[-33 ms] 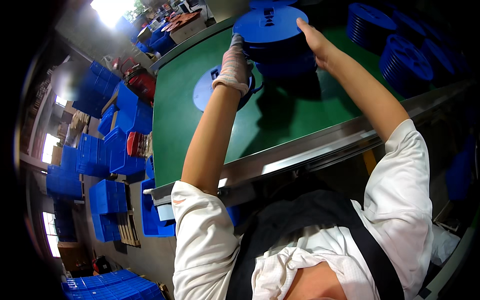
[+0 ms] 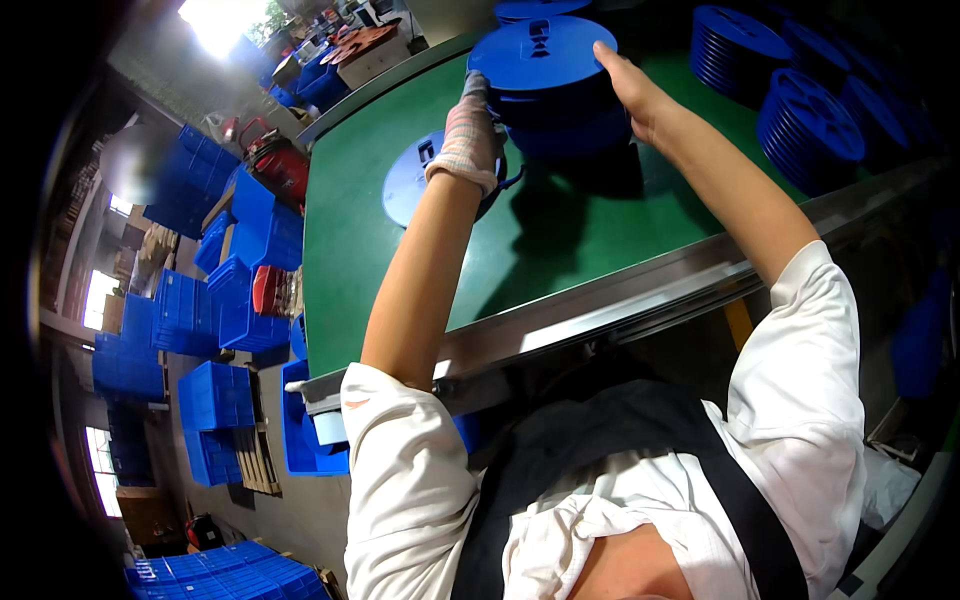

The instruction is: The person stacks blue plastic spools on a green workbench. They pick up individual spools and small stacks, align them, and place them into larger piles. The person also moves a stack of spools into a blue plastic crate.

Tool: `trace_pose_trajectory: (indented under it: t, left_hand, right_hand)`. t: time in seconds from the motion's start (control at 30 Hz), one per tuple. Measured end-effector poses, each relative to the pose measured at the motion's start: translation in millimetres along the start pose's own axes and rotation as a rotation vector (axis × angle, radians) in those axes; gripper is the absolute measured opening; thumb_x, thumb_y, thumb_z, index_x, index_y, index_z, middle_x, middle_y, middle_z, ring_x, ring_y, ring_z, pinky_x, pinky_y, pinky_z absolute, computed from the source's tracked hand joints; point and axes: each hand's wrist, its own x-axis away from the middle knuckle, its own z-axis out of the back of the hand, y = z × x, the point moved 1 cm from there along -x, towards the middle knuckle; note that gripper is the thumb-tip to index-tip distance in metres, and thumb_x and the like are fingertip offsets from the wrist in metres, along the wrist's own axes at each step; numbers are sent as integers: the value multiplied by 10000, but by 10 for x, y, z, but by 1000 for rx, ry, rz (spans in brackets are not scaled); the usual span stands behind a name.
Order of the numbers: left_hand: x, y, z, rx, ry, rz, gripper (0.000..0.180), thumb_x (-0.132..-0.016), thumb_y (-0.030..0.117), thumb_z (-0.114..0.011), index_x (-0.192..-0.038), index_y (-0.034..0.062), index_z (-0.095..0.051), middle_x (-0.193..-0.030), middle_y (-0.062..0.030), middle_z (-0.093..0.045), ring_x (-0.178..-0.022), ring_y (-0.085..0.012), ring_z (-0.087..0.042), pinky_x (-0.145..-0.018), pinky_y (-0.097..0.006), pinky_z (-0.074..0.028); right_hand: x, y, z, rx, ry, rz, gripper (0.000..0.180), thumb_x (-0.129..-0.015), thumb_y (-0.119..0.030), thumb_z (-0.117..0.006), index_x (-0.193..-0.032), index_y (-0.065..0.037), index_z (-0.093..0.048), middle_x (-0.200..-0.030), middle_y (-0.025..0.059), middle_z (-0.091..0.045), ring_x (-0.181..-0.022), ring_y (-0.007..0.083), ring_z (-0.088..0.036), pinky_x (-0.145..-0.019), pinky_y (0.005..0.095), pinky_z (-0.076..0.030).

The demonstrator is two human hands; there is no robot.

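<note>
Near the far edge of the green-topped table, a blue round plastic reel (image 2: 548, 56) is gripped from both sides. My left hand (image 2: 470, 125), in a pale striped knit glove, closes on its left rim. My bare right hand (image 2: 635, 92) holds the right rim, thumb on the upper face. More blue reel layers show dark beneath it; whether they are part of what I hold, I cannot tell. Partly hidden behind my left wrist, another blue reel (image 2: 405, 183) lies flat on the table, with a dark loop beside it.
The green table (image 2: 370, 270) has a metal front edge (image 2: 560, 325). Stacked blue reels (image 2: 812, 125) stand at the right, and another reel (image 2: 540, 8) lies beyond my hands. Blue crates (image 2: 185, 310), pallets and a red machine (image 2: 275, 160) occupy the floor at left.
</note>
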Motion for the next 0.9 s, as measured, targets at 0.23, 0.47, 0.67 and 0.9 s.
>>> trace_pose_trajectory:
  t: [0.23,0.47,0.67,0.9]
  left_hand:
    - [160,-97,-101,131,65,155,417,-833,559,-644,-983,175,-588,-845,1,-557,-661,-143,-420,-505,-279,-363]
    - [395,53,-243,46,84,121,376,-825,552,-649,-872,194,-544,-706,6,-490,-534,-132,-435,-434,-254,-342]
    - [-103,666,-444,70,28,-53,391,-807,571,-641,-879,200,-538,-678,-1,-471,-483,-142,-435,-430,-246,-328]
    - [-1096,1109,-975,220,22,-67,526,-837,535,-626,-1223,182,-570,-1148,7,-605,-854,-183,-519,-696,-346,-440]
  right_hand:
    - [118,178,-34,93,101,-127,844,-930,-621,-396,-1511,-50,-173,-1575,186,-141,-1464,305,-104,-1169,467,-122]
    - [-46,159,77,-90,70,-49,712,-970,-534,-398,-1478,-48,-284,-1499,184,-343,-1425,290,-224,-1158,441,-185]
    - [-509,-478,100,6,52,222,669,-984,-534,-345,-1416,-26,-383,-1449,155,-402,-1354,278,-323,-1116,420,-240]
    - [-1542,-890,310,-36,41,204,706,-984,-554,-294,-1496,-69,-258,-1560,160,-229,-1451,294,-180,-1167,451,-153]
